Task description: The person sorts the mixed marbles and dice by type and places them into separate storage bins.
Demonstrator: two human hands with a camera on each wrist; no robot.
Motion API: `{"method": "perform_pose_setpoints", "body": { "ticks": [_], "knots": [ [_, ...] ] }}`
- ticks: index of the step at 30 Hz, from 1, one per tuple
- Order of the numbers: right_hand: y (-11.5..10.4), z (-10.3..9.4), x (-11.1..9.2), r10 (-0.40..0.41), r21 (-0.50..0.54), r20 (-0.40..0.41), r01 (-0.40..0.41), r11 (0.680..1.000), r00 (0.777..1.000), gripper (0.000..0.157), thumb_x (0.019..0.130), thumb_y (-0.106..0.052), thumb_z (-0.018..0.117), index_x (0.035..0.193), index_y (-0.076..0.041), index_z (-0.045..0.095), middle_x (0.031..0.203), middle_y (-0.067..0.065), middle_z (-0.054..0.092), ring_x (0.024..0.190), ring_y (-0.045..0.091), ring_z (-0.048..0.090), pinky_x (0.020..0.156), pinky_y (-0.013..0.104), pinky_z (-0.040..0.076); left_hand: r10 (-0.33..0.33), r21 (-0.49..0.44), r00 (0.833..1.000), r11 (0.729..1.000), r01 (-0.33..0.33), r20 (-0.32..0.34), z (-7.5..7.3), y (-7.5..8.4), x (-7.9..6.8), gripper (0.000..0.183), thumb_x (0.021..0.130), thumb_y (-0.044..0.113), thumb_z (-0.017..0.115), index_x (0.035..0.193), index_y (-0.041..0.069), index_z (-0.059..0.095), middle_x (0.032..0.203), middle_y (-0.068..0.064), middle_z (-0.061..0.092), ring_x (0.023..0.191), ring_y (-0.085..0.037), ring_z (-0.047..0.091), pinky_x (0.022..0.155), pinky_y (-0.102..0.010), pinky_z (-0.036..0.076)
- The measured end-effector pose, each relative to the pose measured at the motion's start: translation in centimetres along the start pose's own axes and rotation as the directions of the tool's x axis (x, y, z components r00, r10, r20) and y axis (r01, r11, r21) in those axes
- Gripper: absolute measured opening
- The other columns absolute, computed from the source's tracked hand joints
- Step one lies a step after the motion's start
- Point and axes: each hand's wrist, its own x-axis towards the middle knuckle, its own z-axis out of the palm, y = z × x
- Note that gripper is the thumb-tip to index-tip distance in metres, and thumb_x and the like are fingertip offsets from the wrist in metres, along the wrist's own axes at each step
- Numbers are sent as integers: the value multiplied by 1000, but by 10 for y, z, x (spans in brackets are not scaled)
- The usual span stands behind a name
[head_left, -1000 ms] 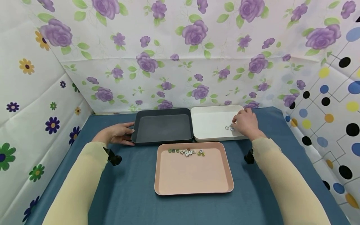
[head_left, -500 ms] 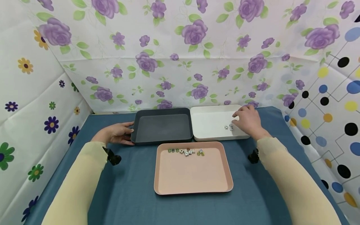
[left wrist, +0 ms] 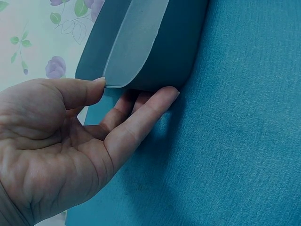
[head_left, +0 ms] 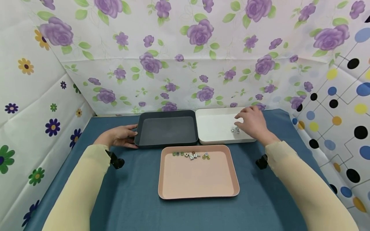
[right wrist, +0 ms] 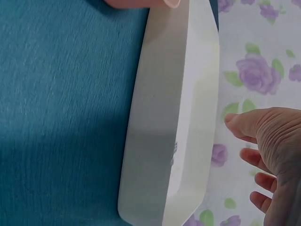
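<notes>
My left hand [head_left: 119, 136] touches the left end of a dark grey tray [head_left: 137, 142]; its thumb meets the rim and its fairly straight fingers lie against the outer wall, as the left wrist view shows. My right hand [head_left: 252, 123] hovers over the right part of a white tray [head_left: 212, 125], thumb and fingertips apart, with nothing between them in the right wrist view. Just below those fingertips, several small white dice [head_left: 237, 130] sit close together in the white tray, one standing on another. Only a sliver of them shows in the right wrist view.
A pink tray [head_left: 199, 183] lies nearer, in front of both others. Along its far side are several white dice [head_left: 191, 156], greenish pieces [head_left: 178, 154] and a small brown piece. Blue cloth [head_left: 133, 199] covers the table; flowered sheets [head_left: 173, 64] rise behind it.
My right hand has let go of a die in the white tray, drawn back from the dice, then shifted slightly left with its fingers spread wider. The left hand stays put.
</notes>
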Motion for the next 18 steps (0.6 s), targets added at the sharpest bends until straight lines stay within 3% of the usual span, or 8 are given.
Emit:
{"method": "perform_pose_setpoints", "body": {
  "ticks": [18],
  "knots": [
    [-40, -6, -6, -175, 16, -78, 177, 984, 981, 24, 89, -23, 83, 109, -11, 81, 121, 15, 65, 123, 40, 46, 105, 61, 39, -5, 0, 1000, 1000, 5, 5, -1, 1, -1, 69, 114, 9, 33, 165, 31, -7, 165, -26, 16, 145, -47, 33, 105, -57, 48]
  ]
}}
